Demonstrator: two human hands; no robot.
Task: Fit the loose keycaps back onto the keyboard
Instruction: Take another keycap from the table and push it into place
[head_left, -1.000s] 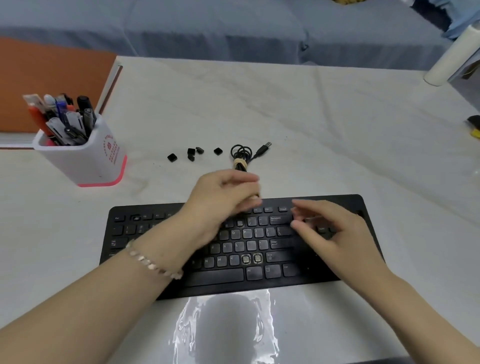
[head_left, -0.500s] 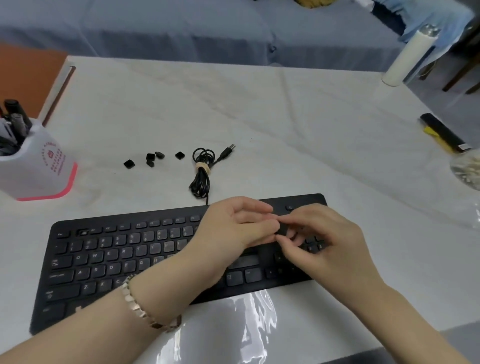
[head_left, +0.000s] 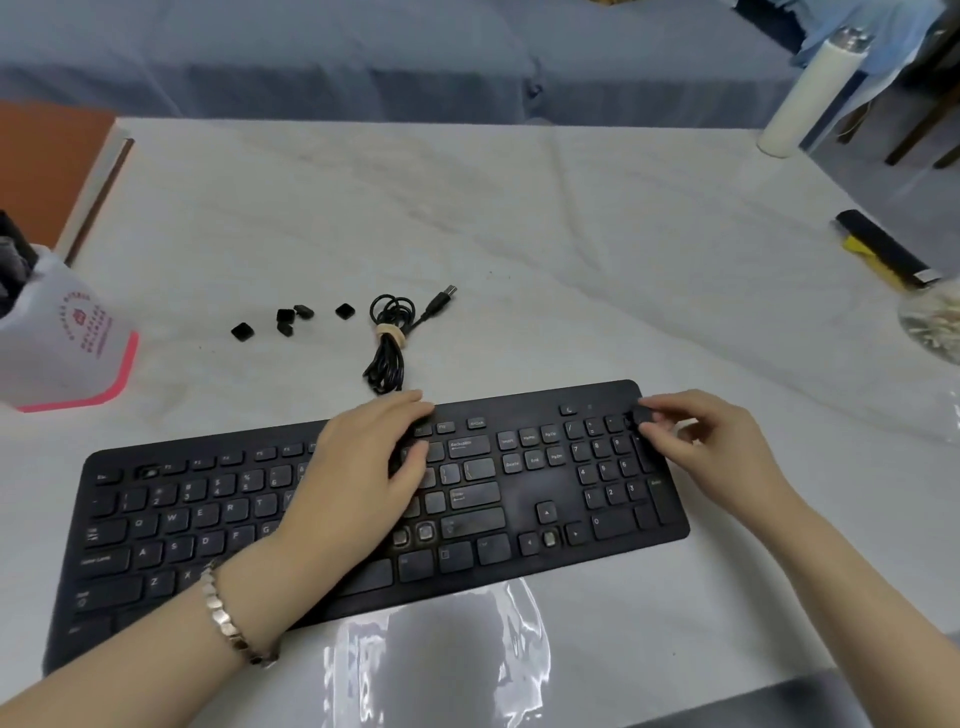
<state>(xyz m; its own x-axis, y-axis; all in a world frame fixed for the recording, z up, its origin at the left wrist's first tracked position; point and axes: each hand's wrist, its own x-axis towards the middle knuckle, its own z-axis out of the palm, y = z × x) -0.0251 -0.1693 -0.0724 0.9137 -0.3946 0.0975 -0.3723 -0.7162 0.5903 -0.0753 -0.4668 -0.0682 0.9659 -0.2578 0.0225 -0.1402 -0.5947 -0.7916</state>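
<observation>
Right hand pinches a black keycap at the far right numpad corner of the keyboard; left hand rests flat on the middle keys. Five loose keycaps lie beyond, beside the coiled USB cable. A pen holder, cropped at left, holds blurred dark items.

Head-worn camera looks down, close over keyboard.

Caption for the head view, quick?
Right hand pinches a keycap at the top right corner of the keyboard; left hand rests on it.
</observation>
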